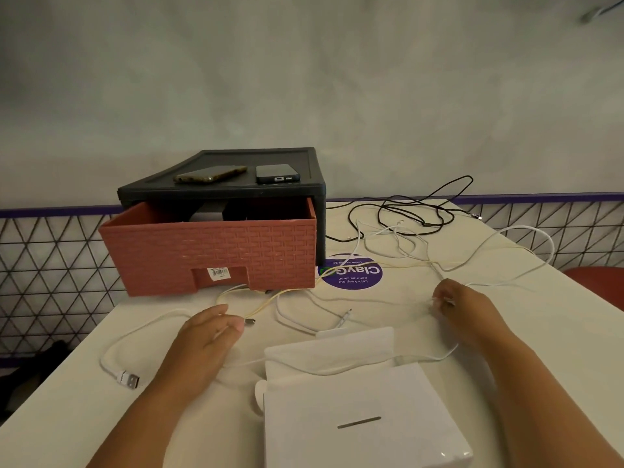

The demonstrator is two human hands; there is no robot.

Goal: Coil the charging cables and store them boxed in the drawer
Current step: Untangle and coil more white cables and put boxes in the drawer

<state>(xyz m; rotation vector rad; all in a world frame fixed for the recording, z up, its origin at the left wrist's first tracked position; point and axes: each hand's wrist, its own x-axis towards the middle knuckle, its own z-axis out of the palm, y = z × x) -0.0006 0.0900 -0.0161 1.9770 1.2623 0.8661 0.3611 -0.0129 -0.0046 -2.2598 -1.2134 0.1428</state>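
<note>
Reaching forward over the table, both hands pinch 1 white cable: left hand, right hand.

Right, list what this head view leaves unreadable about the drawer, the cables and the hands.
- Drawer contents: hidden by its front wall.
- White box: its near part cut off by the bottom edge.
- Right hand fingers' grip on the cable: blurred.
- Black cable plugs: too small.

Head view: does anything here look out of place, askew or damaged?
Nothing looks damaged. The loose cables are the only mess: tangled black cables behind thin white cables sprawl uncoiled across the white table. The terracotta woven-pattern drawer is pulled open from its black housing, and the white cardboard box lies open.
</note>
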